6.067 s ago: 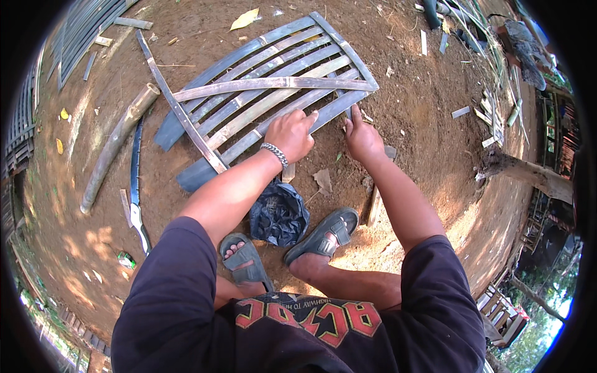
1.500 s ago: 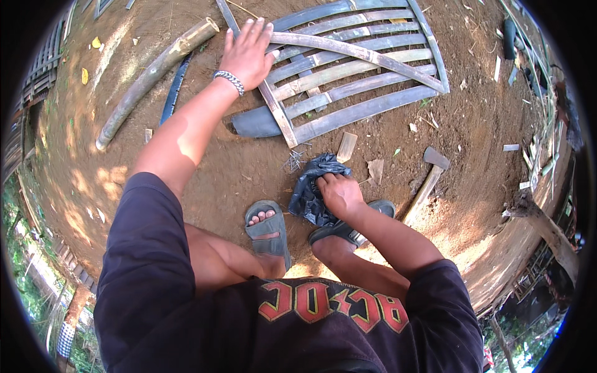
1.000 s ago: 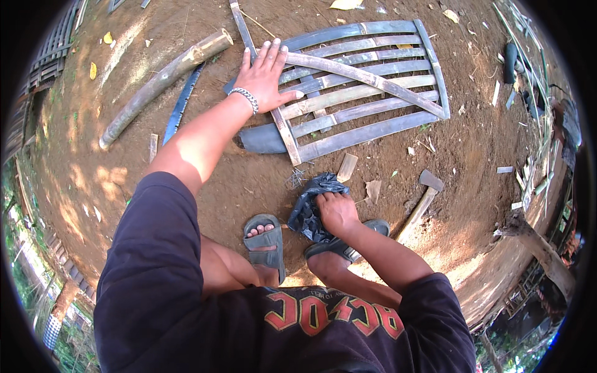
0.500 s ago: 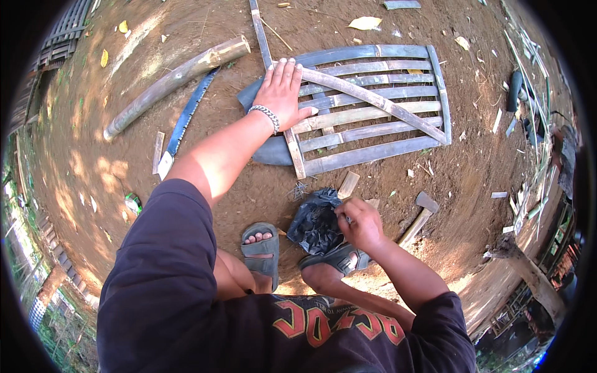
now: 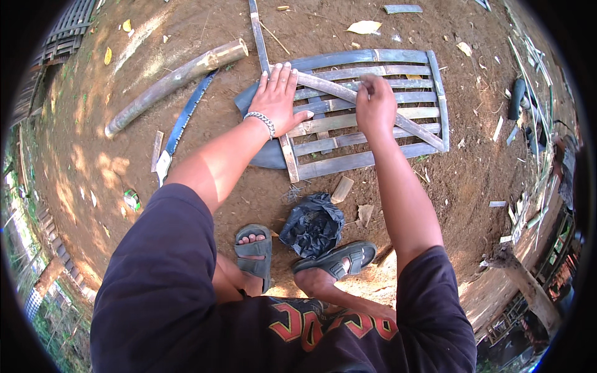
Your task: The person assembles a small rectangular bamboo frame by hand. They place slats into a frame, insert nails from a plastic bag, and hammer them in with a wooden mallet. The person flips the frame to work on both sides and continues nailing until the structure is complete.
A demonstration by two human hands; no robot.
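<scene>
On the ground ahead lies a lattice of split bamboo slats (image 5: pixel 336 165), crossed by a diagonal bamboo strip (image 5: pixel 326 86). My left hand (image 5: pixel 277 99) presses flat on its left end, where the upright piece and the diagonal strip meet; the fingers are stretched out. Over the middle of the lattice is my right hand (image 5: pixel 375 107), its fingers pinched together beside the diagonal strip. Whatever the pinch holds is too small to make out. A crumpled black plastic bag (image 5: pixel 313 225) stands open between my feet, with thin nail-like pieces (image 5: pixel 292 194) scattered beside it.
A handsaw (image 5: pixel 186 115) and a thick bamboo pole (image 5: pixel 174 84) lie to the left. A small wood block (image 5: pixel 342 189) sits between bag and lattice. Bamboo offcuts (image 5: pixel 525 205) are strewn at the far right, near a log (image 5: pixel 525 283).
My right hand has moved forward from the black bag to above the lattice. My left hand stays pressed on the left end. The hatchet seen earlier is now hidden behind my right arm.
</scene>
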